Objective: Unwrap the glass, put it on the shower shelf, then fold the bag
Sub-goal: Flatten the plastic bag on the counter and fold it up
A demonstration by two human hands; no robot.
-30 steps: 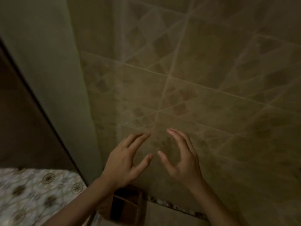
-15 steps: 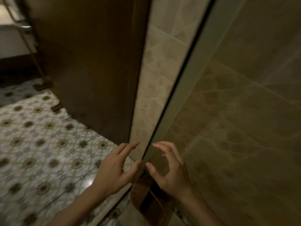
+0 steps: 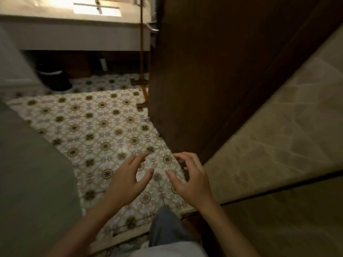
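Your left hand [image 3: 126, 184] and your right hand [image 3: 193, 180] are both held out in front of you, side by side with a small gap between them. They do not touch each other. The fingers on both hands are spread and bent a little, and neither hand is holding anything. You cannot see the glass, the bag or the shower shelf in this view, so you cannot tell where they are. Under your hands is a patterned floor [image 3: 96, 127] with round flower shapes. A dark brown door [image 3: 213, 71] stands just past your right hand. A tan tiled wall [image 3: 287, 136] runs along the right side. Far ahead is a pale counter [image 3: 74, 30], with a dark bin [image 3: 53, 76] under it. Your leg in blue jeans [image 3: 167, 225] shows below your hands.
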